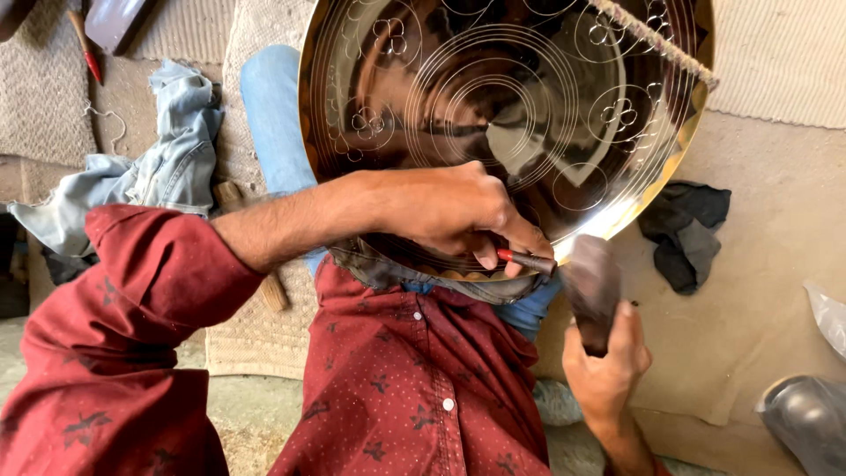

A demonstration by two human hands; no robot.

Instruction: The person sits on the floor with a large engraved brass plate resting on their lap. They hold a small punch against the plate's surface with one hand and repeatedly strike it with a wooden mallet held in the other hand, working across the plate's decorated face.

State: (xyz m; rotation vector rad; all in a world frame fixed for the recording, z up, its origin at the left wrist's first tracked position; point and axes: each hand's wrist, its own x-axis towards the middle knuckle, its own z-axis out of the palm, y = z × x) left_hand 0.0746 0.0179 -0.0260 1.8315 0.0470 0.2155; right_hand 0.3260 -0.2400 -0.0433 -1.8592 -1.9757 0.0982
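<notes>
Engraved brass plate (529,106) under chisel (526,259) and mallet (592,291).

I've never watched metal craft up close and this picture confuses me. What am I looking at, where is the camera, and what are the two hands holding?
The camera sits on the person's head and looks down, so you see their own arms and red patterned shirt from above. There is no machine, only two bare hands.

A large shiny metal dish, scored with circles and small flower shapes, leans against the person's lap. The left hand rests on its lower edge and pinches a thin chisel-like tool with a red band, its tip by the rim. The right hand grips a dark, blurred hammer right next to the tool's end.

Around them, on woven mats and the floor: crumpled light denim cloth, a dark rag and a red-tipped tool at top left.
</notes>
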